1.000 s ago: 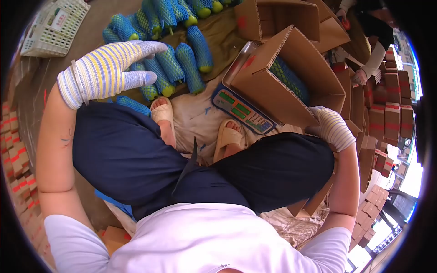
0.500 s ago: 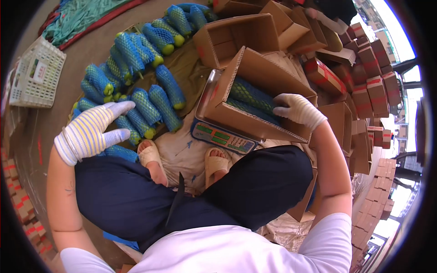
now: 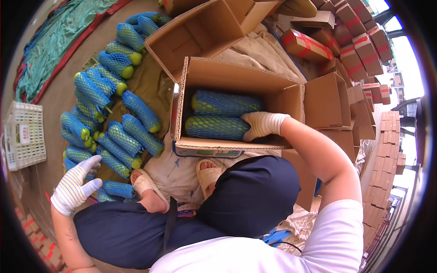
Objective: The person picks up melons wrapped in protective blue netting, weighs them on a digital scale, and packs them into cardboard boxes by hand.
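Looks like we're settling a netted gourd (image 3: 216, 128) in the box (image 3: 241, 75), right hand (image 3: 266, 125) cupping its end, can't tell if clamping. Left hand's (image 3: 75, 185) hovering left of the box, fingers apart. Next move's probably needing careful lining-up.

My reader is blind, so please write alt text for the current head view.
A gloved right hand is at the end of one of two long green items in blue netting inside an open cardboard box. The open, gloved left hand hangs near more netted items lying outside the box.
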`<state>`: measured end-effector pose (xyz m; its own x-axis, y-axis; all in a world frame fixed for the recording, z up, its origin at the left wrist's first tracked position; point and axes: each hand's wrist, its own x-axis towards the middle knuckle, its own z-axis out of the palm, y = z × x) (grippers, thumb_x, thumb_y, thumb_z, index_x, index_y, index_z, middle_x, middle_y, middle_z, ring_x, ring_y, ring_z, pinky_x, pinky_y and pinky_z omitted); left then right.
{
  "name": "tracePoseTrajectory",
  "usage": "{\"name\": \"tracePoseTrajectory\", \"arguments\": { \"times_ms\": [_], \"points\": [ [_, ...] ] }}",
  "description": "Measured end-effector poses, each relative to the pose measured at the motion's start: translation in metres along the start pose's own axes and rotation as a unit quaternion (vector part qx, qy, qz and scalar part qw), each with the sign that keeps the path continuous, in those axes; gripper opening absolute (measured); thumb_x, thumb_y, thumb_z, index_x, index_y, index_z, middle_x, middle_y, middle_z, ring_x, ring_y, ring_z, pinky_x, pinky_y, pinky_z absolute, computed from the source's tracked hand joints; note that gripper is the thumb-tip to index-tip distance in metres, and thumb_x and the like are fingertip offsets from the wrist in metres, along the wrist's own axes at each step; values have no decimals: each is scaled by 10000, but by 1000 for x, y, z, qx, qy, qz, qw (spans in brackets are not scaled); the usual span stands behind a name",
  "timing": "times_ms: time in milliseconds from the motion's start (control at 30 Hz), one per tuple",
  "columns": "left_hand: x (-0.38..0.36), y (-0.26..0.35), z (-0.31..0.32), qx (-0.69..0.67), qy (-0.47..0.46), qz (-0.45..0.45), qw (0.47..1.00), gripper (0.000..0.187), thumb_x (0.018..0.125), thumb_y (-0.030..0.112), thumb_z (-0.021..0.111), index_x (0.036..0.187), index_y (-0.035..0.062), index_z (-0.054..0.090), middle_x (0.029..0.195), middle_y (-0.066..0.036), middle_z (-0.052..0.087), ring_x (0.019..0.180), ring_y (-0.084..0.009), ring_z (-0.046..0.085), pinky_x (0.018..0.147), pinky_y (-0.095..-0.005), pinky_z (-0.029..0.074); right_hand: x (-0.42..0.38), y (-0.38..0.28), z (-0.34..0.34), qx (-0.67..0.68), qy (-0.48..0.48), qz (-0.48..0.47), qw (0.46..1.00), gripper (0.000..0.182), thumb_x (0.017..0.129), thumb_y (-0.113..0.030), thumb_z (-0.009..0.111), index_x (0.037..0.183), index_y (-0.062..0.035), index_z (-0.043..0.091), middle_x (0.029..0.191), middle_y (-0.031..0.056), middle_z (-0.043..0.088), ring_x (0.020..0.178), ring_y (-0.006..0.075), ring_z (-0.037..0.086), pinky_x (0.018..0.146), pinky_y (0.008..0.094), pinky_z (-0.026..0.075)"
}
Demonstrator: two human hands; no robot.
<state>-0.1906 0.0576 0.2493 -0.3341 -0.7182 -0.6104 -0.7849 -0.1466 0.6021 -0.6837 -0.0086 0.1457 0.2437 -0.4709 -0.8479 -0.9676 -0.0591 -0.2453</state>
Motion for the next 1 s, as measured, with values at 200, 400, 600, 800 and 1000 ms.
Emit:
{"name": "tracePoseTrajectory", "arguments": {
  "times_ms": [200, 400, 600, 800, 1000],
  "points": [
    [13, 6, -13, -33, 2, 17, 999, 619, 878, 251, 640, 1413, 21, 432, 1237, -172, 590, 1135, -258, 568, 993, -373, 441, -8, -9, -12, 94, -24, -10, 995, 881, 686, -463, 775, 1316, 83, 492, 1264, 257, 583, 1185, 331, 558, 1020, 353, 413],
    [-8, -53, -32, 45, 218, 55, 973, 549, 903, 264, 643, 1372, 35, 473, 1209, -180, 606, 1121, -304, 587, 985, -389, 449, -116, -36, -60, 312, 158, -57, 935, 537, 648, -176, 728, 1118, 38, 581, 958, 81, 626, 873, 134, 586, 817, 288, 498],
    [0, -162, 33, -283, 195, -44, 938, 523, 947, 249, 620, 1381, 5, 459, 1276, -203, 582, 1220, -261, 542, 1045, -357, 422, -184, -67, -35, 612, 250, -108, 742, 791, 694, -461, 785, 1200, 88, 523, 1022, 200, 657, 877, 294, 672, 761, 410, 576],
    [61, -225, 81, -402, 234, -48, 884, 458, 950, 116, 606, 1370, -1, 464, 1282, -145, 582, 1188, -217, 552, 1038, -336, 432, -84, -246, 6, 534, 3, -172, 828, 725, 711, -345, 756, 1270, 43, 504, 1051, 116, 639, 902, 216, 637, 798, 349, 528],
    [127, -289, 61, -315, 546, -13, 776, 515, 882, 132, 673, 1339, 7, 471, 1299, -212, 545, 1201, -310, 541, 1041, -387, 422, 128, -341, 92, 317, 67, -161, 932, 808, 738, -353, 758, 1340, 66, 420, 1099, 196, 647, 1005, 263, 639, 906, 356, 483]
  ]
}}
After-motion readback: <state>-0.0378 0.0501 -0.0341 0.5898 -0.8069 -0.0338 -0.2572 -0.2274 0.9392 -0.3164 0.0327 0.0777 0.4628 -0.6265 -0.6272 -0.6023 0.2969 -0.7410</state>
